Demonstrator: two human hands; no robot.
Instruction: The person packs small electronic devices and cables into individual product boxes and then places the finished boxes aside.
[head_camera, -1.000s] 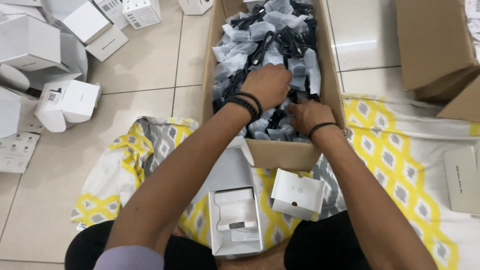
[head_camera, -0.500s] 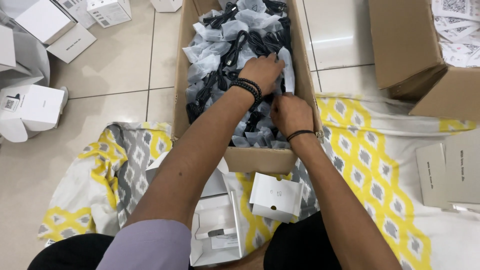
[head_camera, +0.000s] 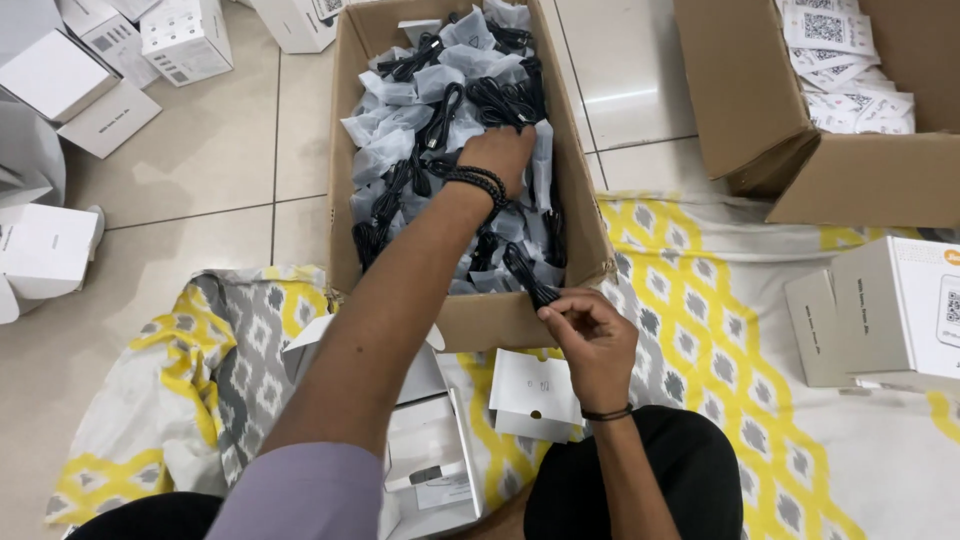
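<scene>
Head view. The left hand (head_camera: 497, 152) reaches into the open cardboard box (head_camera: 480, 318) and rests, fingers curled, on the heap of bagged black cables (head_camera: 455, 110); whether it grips one cannot be told. The right hand (head_camera: 590, 335), at the box's near rim, pinches the end of one black cable (head_camera: 528, 275) trailing over the edge. Just below it lies a small white box (head_camera: 535, 395) on the yellow patterned cloth (head_camera: 720, 340).

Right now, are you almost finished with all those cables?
Not nearly. Done: a small white box lies by the knee and an opened white box sits in the lap. In hand: the right hand pinches one black cable, and the left hand digs in the cardboard box, which is full of bagged cables.
</scene>
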